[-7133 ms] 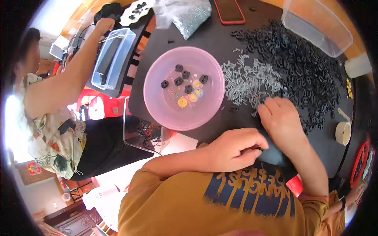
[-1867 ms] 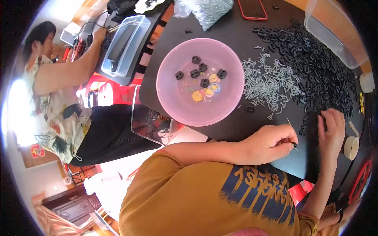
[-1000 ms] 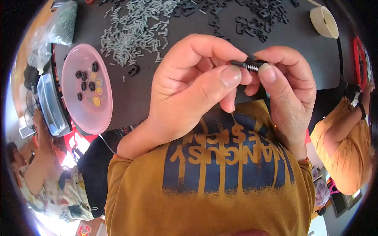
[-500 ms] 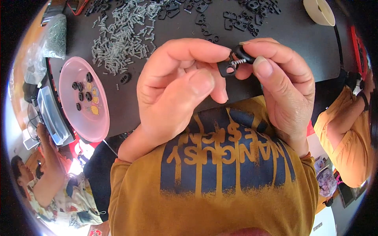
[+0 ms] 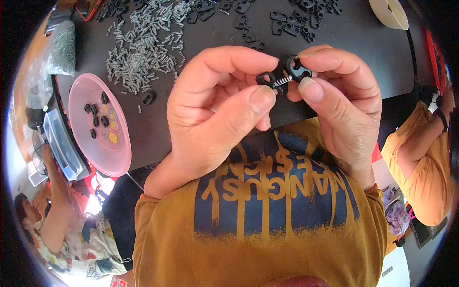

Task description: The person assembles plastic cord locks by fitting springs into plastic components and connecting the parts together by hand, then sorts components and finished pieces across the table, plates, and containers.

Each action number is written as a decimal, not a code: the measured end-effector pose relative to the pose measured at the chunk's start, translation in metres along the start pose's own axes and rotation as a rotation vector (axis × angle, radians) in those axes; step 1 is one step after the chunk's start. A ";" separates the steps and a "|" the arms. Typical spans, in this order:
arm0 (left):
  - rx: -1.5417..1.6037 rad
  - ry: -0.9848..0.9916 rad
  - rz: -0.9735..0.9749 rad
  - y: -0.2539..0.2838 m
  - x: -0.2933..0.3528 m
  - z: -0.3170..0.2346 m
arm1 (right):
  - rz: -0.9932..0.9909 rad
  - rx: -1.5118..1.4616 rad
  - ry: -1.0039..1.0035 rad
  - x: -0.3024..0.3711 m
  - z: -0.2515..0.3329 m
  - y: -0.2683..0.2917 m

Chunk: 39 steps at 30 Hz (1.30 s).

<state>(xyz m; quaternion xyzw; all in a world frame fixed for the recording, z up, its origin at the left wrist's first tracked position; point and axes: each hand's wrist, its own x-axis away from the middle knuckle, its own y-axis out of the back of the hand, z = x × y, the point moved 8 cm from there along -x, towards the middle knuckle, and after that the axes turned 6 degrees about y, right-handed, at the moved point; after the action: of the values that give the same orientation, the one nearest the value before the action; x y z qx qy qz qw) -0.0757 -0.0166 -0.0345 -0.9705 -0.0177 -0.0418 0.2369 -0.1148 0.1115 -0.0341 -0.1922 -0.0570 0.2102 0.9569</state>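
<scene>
My left hand (image 5: 215, 105) pinches a small black two-holed cord lock part (image 5: 266, 78) between thumb and fingers. In my right hand (image 5: 342, 91), thumb and forefinger grip the other black cord lock part (image 5: 298, 70), which has holes through it. A short silver coil spring (image 5: 283, 82) bridges the gap between the two parts, one end against each. Both hands are held close together above the dark table. The fingers partly cover the parts, so I cannot tell how deeply the spring sits in either one.
A heap of loose springs (image 5: 143, 52) lies at the far left, with black cord lock parts (image 5: 287, 26) scattered beyond my hands. A pink bowl (image 5: 79, 138) holding several black pieces stands left. A beige bowl (image 5: 389, 14) is far right. People sit at both sides.
The right-hand part has turned so its holes show, and the left-hand part has tilted. My left thumb has moved up onto its part. The view has shifted slightly.
</scene>
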 end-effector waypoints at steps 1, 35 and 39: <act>-0.003 0.013 0.002 0.000 0.000 0.001 | -0.007 0.007 0.001 0.000 0.000 0.001; -0.002 0.046 -0.054 0.006 -0.001 0.004 | -0.021 0.021 -0.058 -0.006 -0.013 0.000; -0.003 0.050 -0.028 0.005 -0.001 0.006 | -0.038 0.008 -0.063 -0.006 -0.013 0.000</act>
<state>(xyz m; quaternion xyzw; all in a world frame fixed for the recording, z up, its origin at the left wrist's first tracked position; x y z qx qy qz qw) -0.0760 -0.0188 -0.0420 -0.9691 -0.0256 -0.0693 0.2353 -0.1180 0.1044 -0.0459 -0.1807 -0.0901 0.1980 0.9592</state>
